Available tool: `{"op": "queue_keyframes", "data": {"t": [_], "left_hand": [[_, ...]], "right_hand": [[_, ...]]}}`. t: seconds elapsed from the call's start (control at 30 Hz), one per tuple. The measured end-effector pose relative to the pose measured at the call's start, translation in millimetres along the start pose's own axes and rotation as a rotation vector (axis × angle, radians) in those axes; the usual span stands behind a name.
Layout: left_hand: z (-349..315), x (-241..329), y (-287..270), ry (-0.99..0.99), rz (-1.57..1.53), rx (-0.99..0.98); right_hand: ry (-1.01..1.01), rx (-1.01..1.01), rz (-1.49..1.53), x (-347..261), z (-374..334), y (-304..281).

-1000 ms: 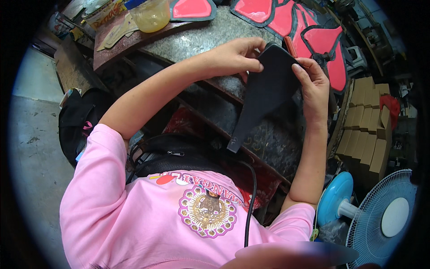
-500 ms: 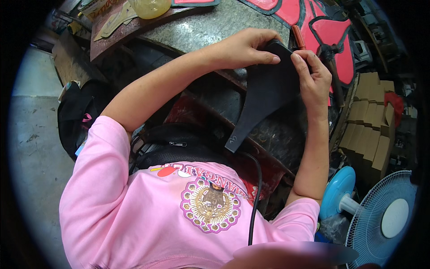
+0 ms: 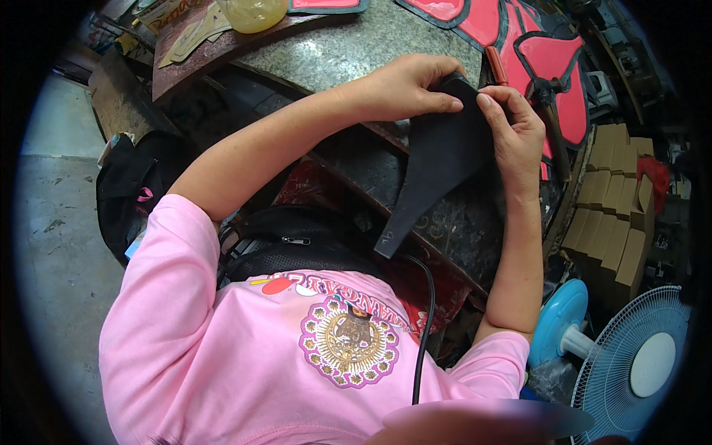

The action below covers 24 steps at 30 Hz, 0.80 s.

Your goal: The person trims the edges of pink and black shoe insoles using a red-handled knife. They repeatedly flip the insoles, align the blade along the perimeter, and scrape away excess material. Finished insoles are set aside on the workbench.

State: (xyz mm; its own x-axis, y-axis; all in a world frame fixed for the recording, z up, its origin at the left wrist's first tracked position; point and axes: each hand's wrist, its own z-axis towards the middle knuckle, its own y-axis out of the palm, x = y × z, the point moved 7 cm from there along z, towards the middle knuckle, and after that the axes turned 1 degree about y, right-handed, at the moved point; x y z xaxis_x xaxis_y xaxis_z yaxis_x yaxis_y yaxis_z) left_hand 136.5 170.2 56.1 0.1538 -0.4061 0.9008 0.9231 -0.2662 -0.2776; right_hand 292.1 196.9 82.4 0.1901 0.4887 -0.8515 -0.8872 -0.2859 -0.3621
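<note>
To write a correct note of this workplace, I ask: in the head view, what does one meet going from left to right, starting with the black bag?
Black bag, left hand, flat black cut piece, right hand, hammer, cardboard boxes.

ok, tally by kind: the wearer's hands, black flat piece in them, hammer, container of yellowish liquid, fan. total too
Hands: 2 (left hand, right hand)
Black flat piece: 1
Hammer: 1
Container of yellowish liquid: 1
Fan: 1
Total: 6
</note>
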Motion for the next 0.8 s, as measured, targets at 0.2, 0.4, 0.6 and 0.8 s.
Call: {"op": "queue_keyframes", "data": {"t": [0.2, 0.4, 0.6, 0.8], "left_hand": [[0, -4, 2, -0.044, -0.087, 0.005], [2, -7, 0, -0.041, -0.067, 0.027], [2, -8, 1, -0.017, 0.01, 0.006], [2, -6, 3, -0.028, -0.013, -0.004]], "right_hand": [[0.115, 0.046, 0.116, 12, 0, 4], [0.091, 0.082, 0.033, 9, 0, 2], [-0.051, 0.052, -0.131, 2, -1, 1], [0.121, -0.003, 0.106, 18, 1, 5]]}}
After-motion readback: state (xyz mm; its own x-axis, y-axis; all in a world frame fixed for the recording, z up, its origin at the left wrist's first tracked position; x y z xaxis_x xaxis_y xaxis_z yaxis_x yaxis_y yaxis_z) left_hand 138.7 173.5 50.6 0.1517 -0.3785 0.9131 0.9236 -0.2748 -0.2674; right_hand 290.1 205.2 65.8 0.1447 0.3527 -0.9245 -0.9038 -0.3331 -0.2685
